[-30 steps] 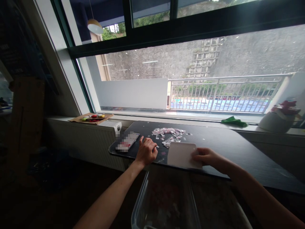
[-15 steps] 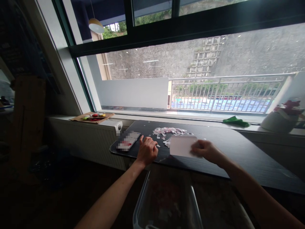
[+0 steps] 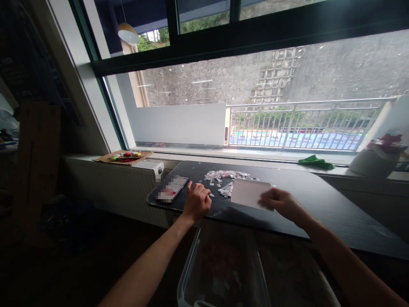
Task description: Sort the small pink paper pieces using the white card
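My right hand [image 3: 276, 199], slightly blurred, grips the right edge of a pale rectangular card [image 3: 249, 192], held tilted above the dark table near its front edge. Just left of the card lies a small heap of paper slips [image 3: 225, 190]. Behind it spreads a larger pile of white and pinkish slips [image 3: 225, 175]. My left hand [image 3: 197, 199] rests at the table's front edge with its fingers bent. A single slip [image 3: 211, 195] shows at its fingertips; whether it is pinched or only beside them is unclear. A phone [image 3: 172, 189] lies left of that hand.
Below the table edge stands a clear plastic bin [image 3: 188, 273] with some slips inside. The dark table [image 3: 306, 204] stretches right. Along the window sill are a cardboard sheet [image 3: 107, 157] with colourful items, a green cloth [image 3: 315, 162] and a pale pot [image 3: 372, 162]. A radiator [image 3: 121, 183] stands left.
My right hand and the card have shifted a little to the right, uncovering more of the small heap. The left hand stays where it was.
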### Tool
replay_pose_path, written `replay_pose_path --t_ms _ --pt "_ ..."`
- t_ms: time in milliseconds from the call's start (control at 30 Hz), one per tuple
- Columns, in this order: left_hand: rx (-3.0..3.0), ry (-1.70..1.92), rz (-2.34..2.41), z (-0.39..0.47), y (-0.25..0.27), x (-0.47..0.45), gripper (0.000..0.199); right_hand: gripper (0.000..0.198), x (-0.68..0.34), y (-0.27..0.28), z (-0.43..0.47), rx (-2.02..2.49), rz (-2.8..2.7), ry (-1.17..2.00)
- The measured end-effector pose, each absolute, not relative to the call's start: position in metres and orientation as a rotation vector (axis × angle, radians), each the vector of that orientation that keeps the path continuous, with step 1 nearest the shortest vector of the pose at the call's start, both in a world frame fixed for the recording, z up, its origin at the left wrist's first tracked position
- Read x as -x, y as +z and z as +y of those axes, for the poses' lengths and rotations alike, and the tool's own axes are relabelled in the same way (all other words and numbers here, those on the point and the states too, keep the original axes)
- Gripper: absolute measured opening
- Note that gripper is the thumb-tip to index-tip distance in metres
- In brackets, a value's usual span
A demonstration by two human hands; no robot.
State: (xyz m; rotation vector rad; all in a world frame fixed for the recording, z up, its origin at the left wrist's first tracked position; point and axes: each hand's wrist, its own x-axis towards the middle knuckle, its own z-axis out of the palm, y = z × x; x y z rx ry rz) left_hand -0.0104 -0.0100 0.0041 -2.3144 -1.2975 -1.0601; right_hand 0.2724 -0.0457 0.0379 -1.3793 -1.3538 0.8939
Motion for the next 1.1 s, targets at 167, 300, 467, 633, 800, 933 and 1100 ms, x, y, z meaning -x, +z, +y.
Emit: replay_pose_path --t_ms 167,300,467,633,800,933,1100 --pt "2.309 -1.062 -1.290 -0.010 0.004 0.010 0.016 0.022 -0.264 0.033 -0.032 1.414 -1.229 0.923" --pt "2.310 -1.071 -1.287 -0.009 0.004 0.010 0.016 0.017 -0.260 0.034 -0.034 1.501 -1.238 1.091" --pt "2.319 -1.070 -1.290 -0.010 0.004 0.010 0.017 0.016 -0.270 0.043 -0.049 1.541 -1.294 1.217" --pt "2.317 -1.064 -1.290 -0.010 0.004 0.010 0.018 0.012 -0.270 0.045 -0.050 1.593 -1.258 1.167" --pt "2.312 -1.070 -1.296 -0.010 0.005 0.010 0.018 0.012 -0.262 0.043 -0.049 1.581 -1.309 1.257" --pt "2.319 -1.064 -1.303 -0.011 0.006 0.010 0.017 0.015 -0.263 0.040 -0.051 1.535 -1.344 1.334" --pt "2.316 -1.065 -1.307 -0.010 0.005 0.010 0.016 0.020 -0.265 0.048 -0.062 1.524 -1.351 1.379"
